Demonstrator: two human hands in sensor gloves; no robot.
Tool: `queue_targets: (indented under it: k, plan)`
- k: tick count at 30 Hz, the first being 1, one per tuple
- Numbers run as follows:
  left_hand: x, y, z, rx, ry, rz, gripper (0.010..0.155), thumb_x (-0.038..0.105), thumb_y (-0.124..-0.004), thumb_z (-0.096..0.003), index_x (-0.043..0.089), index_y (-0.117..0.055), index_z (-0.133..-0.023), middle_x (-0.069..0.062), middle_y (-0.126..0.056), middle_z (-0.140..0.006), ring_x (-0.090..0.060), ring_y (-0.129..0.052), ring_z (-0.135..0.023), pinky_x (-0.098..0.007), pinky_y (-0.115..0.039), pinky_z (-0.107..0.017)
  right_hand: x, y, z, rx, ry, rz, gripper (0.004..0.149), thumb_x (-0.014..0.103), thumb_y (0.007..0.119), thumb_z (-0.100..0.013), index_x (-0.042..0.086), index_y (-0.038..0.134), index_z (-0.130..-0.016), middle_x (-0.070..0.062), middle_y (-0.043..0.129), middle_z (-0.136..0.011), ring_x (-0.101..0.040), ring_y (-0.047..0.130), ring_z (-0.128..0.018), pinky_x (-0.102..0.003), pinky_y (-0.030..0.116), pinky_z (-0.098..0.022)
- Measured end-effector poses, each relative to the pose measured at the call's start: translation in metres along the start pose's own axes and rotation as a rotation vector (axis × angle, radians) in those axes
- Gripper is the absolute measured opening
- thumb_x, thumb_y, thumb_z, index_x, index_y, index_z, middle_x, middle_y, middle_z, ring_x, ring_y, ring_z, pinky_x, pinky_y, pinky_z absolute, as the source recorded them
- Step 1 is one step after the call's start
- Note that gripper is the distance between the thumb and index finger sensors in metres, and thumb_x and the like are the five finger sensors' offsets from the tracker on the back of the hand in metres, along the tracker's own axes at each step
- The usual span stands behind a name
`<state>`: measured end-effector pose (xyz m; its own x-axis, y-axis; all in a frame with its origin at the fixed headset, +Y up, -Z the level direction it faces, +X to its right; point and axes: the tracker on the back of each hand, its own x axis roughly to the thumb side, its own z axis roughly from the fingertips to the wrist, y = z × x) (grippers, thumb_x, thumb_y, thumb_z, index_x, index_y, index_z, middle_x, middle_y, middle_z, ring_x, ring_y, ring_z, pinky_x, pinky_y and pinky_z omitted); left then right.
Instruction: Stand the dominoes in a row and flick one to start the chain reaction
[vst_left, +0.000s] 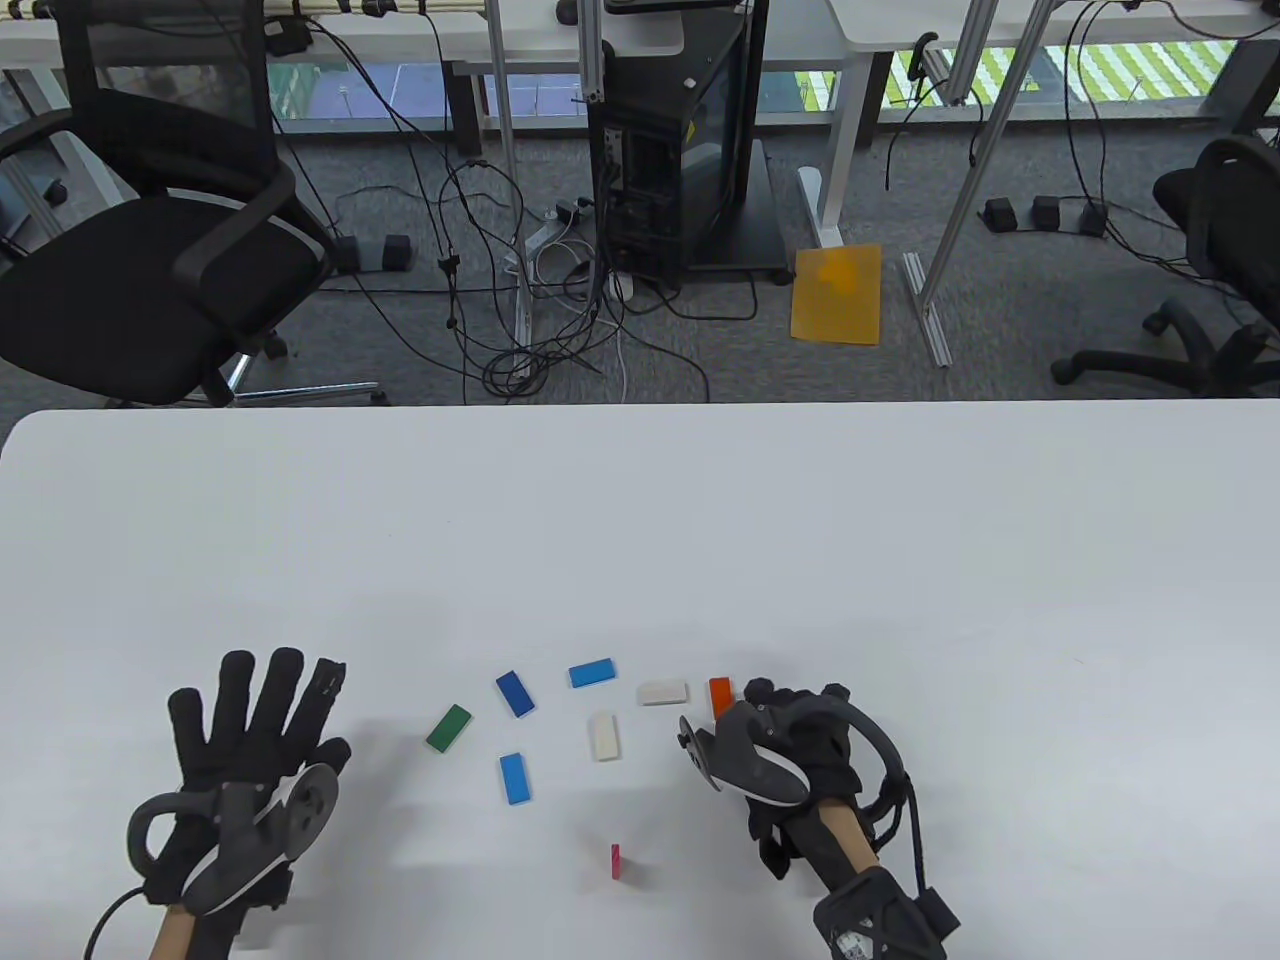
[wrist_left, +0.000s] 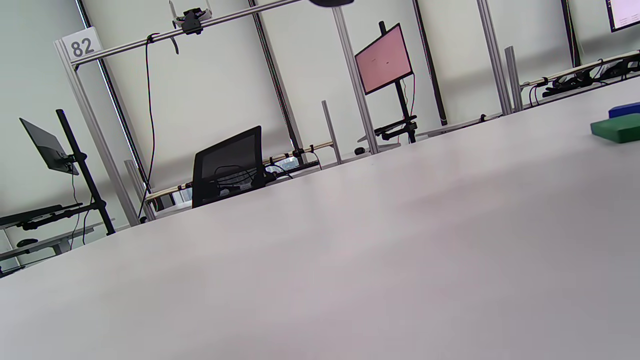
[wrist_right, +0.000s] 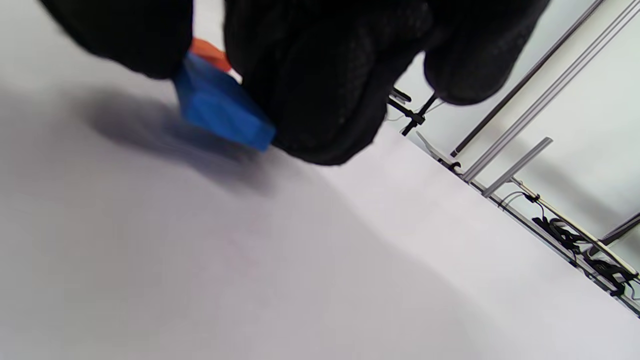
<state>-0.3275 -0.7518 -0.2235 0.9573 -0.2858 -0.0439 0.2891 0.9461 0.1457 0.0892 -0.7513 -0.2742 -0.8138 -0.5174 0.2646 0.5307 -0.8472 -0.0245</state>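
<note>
Flat dominoes (vst_left: 605, 736) between hands — right hand (vst_left: 790, 745) pinches one.

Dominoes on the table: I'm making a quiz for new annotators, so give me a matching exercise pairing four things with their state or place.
Things:
1. pink domino
2. green domino
3. blue domino
4. left hand

States:
A. lies flat, the leftmost of the scattered pieces
B. pinched in the right hand's fingers, just above the table
C. stands on edge, alone, nearest the person
D. fingers spread straight, holding nothing

Pairs: 1-C, 2-A, 3-B, 4-D
</note>
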Motion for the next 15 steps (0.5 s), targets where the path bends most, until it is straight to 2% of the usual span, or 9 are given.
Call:
queue_targets:
  k: [3,6,10,13,15]
  plan:
    - [0.000,-0.001,0.000,-0.005,0.002,-0.011,0.070,0.064,-0.018,-0.0436,0.048,-0.021,-0.112,0.010,-0.039,-0.128,-0.033,-0.030,-0.121,-0.066,-0.024,-0.081,-0.011,-0.015,0.015,-0.087,0.030,-0.053,0.060,0.046,0.073,-0.035,0.028,0.071,-0.092,-0.004,0.094,-0.078,-0.015,0.100,-0.049,-0.058,0.073,-0.054]
    - [-0.001,-0.001,0.000,-0.009,0.006,-0.011,0.070,0.064,-0.018,-0.0435,0.048,-0.021,-0.112,0.010,-0.039,-0.128,-0.033,-0.030,-0.121,-0.066,-0.024,-0.081,-0.019,-0.028,0.030,-0.143,-0.001,-0.131,0.053,0.046,0.073,-0.035,0.031,0.079,-0.085,-0.004,0.095,-0.077,-0.014,0.100,-0.048,-0.058,0.073,-0.053]
    - [-0.002,-0.001,0.000,-0.006,0.010,-0.010,0.070,0.064,-0.018,-0.0436,0.047,-0.021,-0.112,0.009,-0.038,-0.128,-0.033,-0.030,-0.121,-0.066,-0.025,-0.081,-0.022,-0.046,0.057,-0.220,-0.033,-0.222,0.051,0.046,0.074,-0.035,0.029,0.078,-0.083,-0.004,0.094,-0.077,-0.013,0.100,-0.047,-0.058,0.074,-0.053]
    - [-0.002,-0.001,0.000,-0.007,0.008,-0.009,0.070,0.064,-0.018,-0.0436,0.047,-0.021,-0.112,0.009,-0.038,-0.128,-0.033,-0.029,-0.121,-0.066,-0.025,-0.081,-0.017,-0.056,0.076,-0.328,-0.046,-0.231,0.048,0.047,0.075,-0.034,0.028,0.078,-0.077,-0.002,0.095,-0.077,-0.010,0.099,-0.045,-0.057,0.075,-0.053]
    - [-0.001,-0.001,0.000,-0.009,0.006,-0.015,0.070,0.064,-0.018,-0.0436,0.048,-0.021,-0.112,0.009,-0.038,-0.128,-0.034,-0.030,-0.121,-0.066,-0.025,-0.081,-0.012,-0.059,0.084,-0.362,-0.078,-0.215,0.047,0.047,0.075,-0.034,0.028,0.079,-0.076,-0.002,0.095,-0.078,-0.008,0.099,-0.044,-0.056,0.075,-0.053]
